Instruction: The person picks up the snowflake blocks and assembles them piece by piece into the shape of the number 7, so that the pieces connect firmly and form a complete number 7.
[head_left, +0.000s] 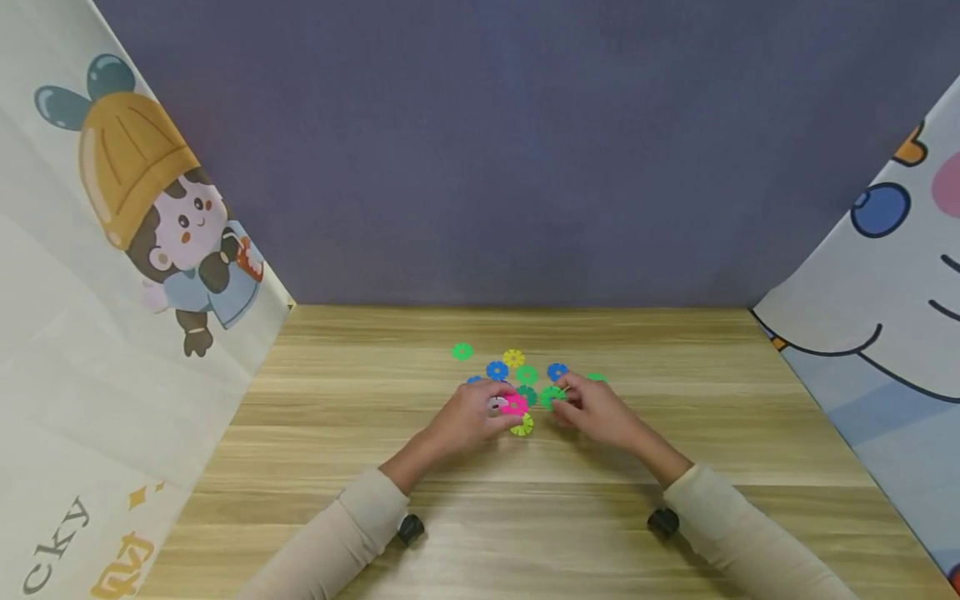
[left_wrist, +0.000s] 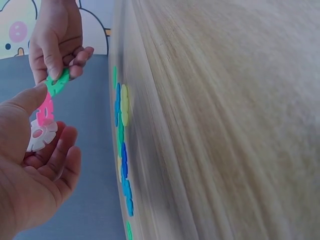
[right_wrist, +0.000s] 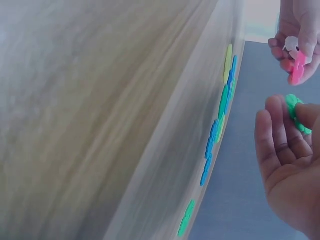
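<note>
My left hand (head_left: 472,415) holds a pink notched disc (head_left: 514,405) joined to a white notched disc (left_wrist: 42,135), raised above the table. Between thumb and fingertips, my right hand (head_left: 598,410) pinches a green notched disc (head_left: 552,397). In the left wrist view the green disc overlaps the upper end of the pink one; the right wrist view has a gap between them. Under and around the hands lie a yellow-green disc (head_left: 522,426), a dark green disc (head_left: 528,395) and a blue disc (head_left: 557,372).
More flat discs lie on the wooden table (head_left: 465,525) behind the hands: a green one (head_left: 462,352), a yellow one (head_left: 513,358), a blue one (head_left: 497,370) and another green one (head_left: 527,376). A dark grey panel (head_left: 510,167) stands along the back, with printed panels at both sides.
</note>
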